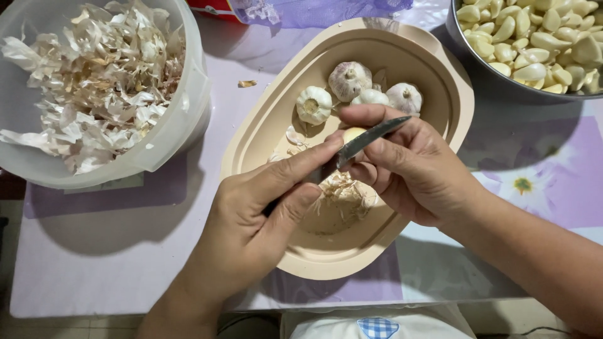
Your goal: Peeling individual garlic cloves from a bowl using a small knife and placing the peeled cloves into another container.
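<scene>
Two hands are seen meeting over the beige oval tray [433,75], the landmark for everything here. Left of the tray, a translucent tub [182,119] is heaped with papery garlic skins [94,81]; right of and beyond the tray, a metal bowl [465,47] is filled with peeled cloves [540,37]. Beyond the tray's far rim, a purple mesh bag [314,11] is glimpsed. Inside the tray, at its far end, four whole garlic bulbs [349,80] are gathered, and nearer the middle a small litter of peelings [342,194] is spread.

Above the tray's centre, the left hand [251,226] is closed around a small knife [367,141], thumb stretched forward along the blade. The right hand [418,169] is curled shut on a single garlic clove [353,134], pinched at the fingertips, only its pale top being shown.

The peeling step is judged to be in hand: the blade is laid against the clove, just under its tip. Whether skin has been lifted yet cannot be told. A shallow catch of the skin and a pull away from the thumb would be called for next, with light pressure, so that the flesh is not cut.
</scene>
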